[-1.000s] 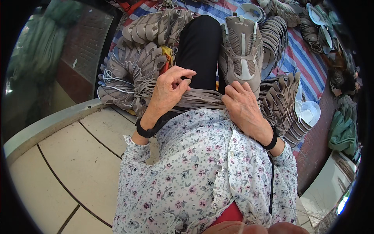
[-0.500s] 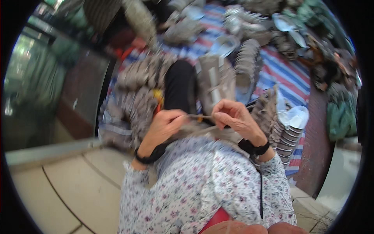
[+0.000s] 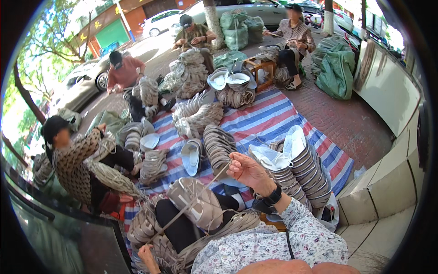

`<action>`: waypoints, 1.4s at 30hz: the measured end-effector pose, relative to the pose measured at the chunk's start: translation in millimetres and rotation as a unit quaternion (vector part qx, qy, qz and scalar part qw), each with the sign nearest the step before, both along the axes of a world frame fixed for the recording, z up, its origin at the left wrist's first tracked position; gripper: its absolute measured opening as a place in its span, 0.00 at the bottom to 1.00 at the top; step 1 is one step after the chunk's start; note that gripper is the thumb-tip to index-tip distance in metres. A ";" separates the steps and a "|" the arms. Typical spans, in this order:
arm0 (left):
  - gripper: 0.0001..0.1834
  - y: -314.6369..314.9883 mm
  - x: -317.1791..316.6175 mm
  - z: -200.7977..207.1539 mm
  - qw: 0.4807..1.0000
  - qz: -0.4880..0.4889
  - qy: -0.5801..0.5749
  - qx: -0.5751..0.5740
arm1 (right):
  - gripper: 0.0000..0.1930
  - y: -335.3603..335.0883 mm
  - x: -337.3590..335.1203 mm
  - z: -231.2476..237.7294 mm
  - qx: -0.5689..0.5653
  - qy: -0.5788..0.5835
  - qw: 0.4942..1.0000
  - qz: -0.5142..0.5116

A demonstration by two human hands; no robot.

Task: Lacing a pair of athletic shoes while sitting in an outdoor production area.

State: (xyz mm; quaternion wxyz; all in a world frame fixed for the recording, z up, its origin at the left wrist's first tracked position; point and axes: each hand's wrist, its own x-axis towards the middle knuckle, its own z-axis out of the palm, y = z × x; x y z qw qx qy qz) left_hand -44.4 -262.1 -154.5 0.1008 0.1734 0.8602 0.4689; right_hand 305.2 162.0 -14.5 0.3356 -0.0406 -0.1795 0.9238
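A long taupe shoelace (image 3: 189,204) is stretched slantwise across my lap between both hands. My right hand (image 3: 248,172), raised in front of me, pinches its upper end. Low at the left, my left hand (image 3: 148,257) is closed at the lower end; its fingers show only in part. Behind the lace, a taupe shoe upper (image 3: 200,211) with pale strips rests on my dark-trousered legs. Loose hanks of similar lace (image 3: 228,228) lie across my lap below it.
Stacked shoe uppers (image 3: 306,176) with white linings stand right of my hand on a striped sheet (image 3: 269,112). Several people sit around with bundles. A glass door (image 3: 59,246) is at left, a tiled ledge (image 3: 365,205) at right, green sacks (image 3: 336,75) beyond.
The view has lifted from my lap to the wider street. My hands, close together before, are now far apart: the right up and forward, the left down to the left, lace drawn out between them.
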 end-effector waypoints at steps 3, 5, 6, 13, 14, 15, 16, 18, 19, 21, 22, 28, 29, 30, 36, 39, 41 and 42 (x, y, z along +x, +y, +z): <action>0.16 17.0 -17.7 3.3 0.993 0.046 -0.083 0.068 | 0.09 11.6 4.2 -5.8 -0.012 0.019 0.999 -0.032; 0.15 26.8 -22.2 5.1 0.981 0.075 -0.144 0.109 | 0.09 21.2 11.4 -15.6 -0.032 0.026 0.997 -0.062; 0.15 30.0 -23.5 6.3 0.972 0.092 -0.175 0.129 | 0.10 23.9 13.3 -15.4 -0.035 0.032 0.996 -0.072; 0.14 54.3 -20.6 40.4 0.961 0.010 -0.245 0.131 | 0.17 2.7 2.5 12.3 0.061 -0.037 0.995 -0.071; 0.14 65.4 -11.0 55.3 0.961 0.014 -0.245 0.131 | 0.16 -5.8 -6.7 13.8 0.102 -0.053 0.993 -0.028; 0.13 87.3 6.5 71.7 0.971 -0.072 -0.202 0.104 | 0.15 -13.9 -10.0 11.5 0.140 -0.074 0.987 0.008; 0.14 109.4 26.9 90.4 0.972 -0.157 -0.157 0.078 | 0.15 -18.7 -14.8 4.8 0.137 -0.081 0.987 0.006; 0.14 136.1 81.6 144.3 0.961 -0.217 -0.164 0.044 | 0.12 -31.5 -40.6 -8.1 0.242 -0.135 0.951 0.136; 0.14 147.5 97.1 153.6 0.954 -0.245 -0.170 0.037 | 0.10 -42.7 -52.8 -3.7 0.293 -0.151 0.937 0.116; 0.13 160.7 122.2 157.2 0.943 -0.292 -0.159 0.029 | 0.07 -61.0 -77.8 -12.7 0.522 -0.203 0.827 -0.053; 0.12 166.3 131.3 152.5 0.940 -0.310 -0.142 0.026 | 0.06 -69.7 -89.1 -9.1 0.641 -0.197 0.721 -0.175; 0.08 184.0 153.3 136.9 0.926 -0.362 -0.058 0.087 | 0.07 -102.0 -100.7 -1.8 0.615 -0.294 0.732 -0.003; 0.09 178.6 150.2 135.4 0.926 -0.364 -0.056 0.080 | 0.06 -106.1 -106.0 -5.8 0.633 -0.298 0.715 -0.010; 0.10 174.1 149.3 134.8 0.925 -0.368 -0.058 0.074 | 0.06 -108.4 -106.8 -9.8 0.649 -0.305 0.697 -0.019; 0.14 139.2 118.7 144.0 0.866 -0.339 -0.310 0.197 | 0.02 -101.8 -101.6 -1.1 0.672 -0.355 0.647 -0.068; 0.12 129.6 93.4 154.5 0.826 -0.288 -0.379 0.302 | 0.03 -53.7 -75.3 -38.2 0.678 -0.448 0.544 -0.211; 0.10 116.8 74.9 151.0 0.875 -0.294 -0.206 0.324 | 0.04 -15.8 -51.6 -61.4 0.665 -0.479 0.520 -0.240; 0.11 108.1 66.1 149.1 0.905 -0.307 -0.007 0.295 | 0.03 0.4 -37.6 -71.1 0.665 -0.512 0.479 -0.259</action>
